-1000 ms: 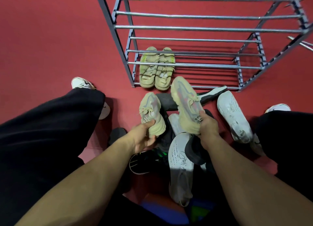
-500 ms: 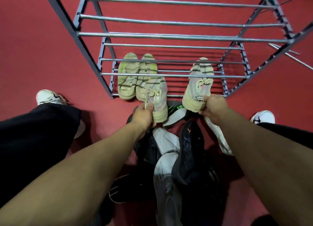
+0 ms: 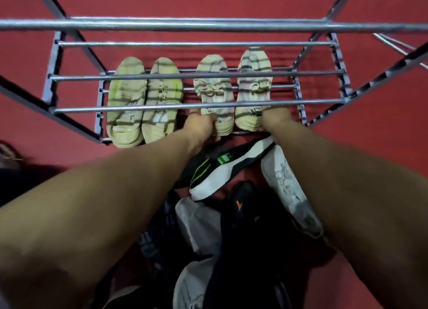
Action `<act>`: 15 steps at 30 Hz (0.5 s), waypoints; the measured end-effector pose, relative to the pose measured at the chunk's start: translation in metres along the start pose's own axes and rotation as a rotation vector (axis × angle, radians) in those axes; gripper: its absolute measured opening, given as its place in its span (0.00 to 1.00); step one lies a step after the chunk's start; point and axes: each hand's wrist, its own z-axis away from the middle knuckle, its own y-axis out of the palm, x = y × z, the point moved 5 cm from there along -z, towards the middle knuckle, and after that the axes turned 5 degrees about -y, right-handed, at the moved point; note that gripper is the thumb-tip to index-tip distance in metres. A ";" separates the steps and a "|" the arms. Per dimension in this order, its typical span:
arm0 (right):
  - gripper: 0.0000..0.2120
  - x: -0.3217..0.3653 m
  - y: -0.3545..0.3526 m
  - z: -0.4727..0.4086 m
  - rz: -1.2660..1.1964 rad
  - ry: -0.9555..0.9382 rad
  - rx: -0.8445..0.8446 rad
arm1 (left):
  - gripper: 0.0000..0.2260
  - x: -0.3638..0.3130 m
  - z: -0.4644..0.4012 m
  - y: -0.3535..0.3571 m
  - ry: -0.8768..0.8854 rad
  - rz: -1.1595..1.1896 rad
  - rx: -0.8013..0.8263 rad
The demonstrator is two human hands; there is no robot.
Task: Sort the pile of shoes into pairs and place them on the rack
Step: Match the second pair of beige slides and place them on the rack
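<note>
Both hands set a pair of cream sneakers on the rack's bottom shelf.

Arms stretched forward, the left hand [image 3: 201, 123] has its grip curled round the heel of the left sneaker [image 3: 214, 93], the right hand [image 3: 275, 119] round the heel of the right sneaker [image 3: 254, 86]. Half a second ago the left sneaker was still outside the rack [image 3: 196, 106]; now both sit beside the greenish pair [image 3: 144, 100], toes inward. The pile [image 3: 222, 216] lies on the red floor [image 3: 27, 128] in front.

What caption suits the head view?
Both hands set beige sneakers on the rack's bottom shelf.
</note>
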 end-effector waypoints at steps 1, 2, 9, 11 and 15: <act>0.13 0.002 0.002 -0.004 0.091 -0.028 0.035 | 0.08 0.002 -0.006 0.003 -0.014 -0.040 -0.008; 0.14 0.002 0.004 -0.009 0.138 -0.041 0.058 | 0.08 0.002 -0.010 0.006 -0.010 -0.109 -0.007; 0.14 -0.013 0.018 -0.027 0.306 -0.088 0.083 | 0.27 0.005 -0.010 0.007 0.107 -0.733 -0.102; 0.12 -0.016 0.018 -0.025 0.389 -0.139 0.047 | 0.28 0.006 -0.011 0.006 0.123 -0.739 -0.094; 0.14 -0.024 0.016 -0.015 0.416 -0.194 -0.014 | 0.29 0.002 -0.005 0.005 0.137 -0.832 -0.187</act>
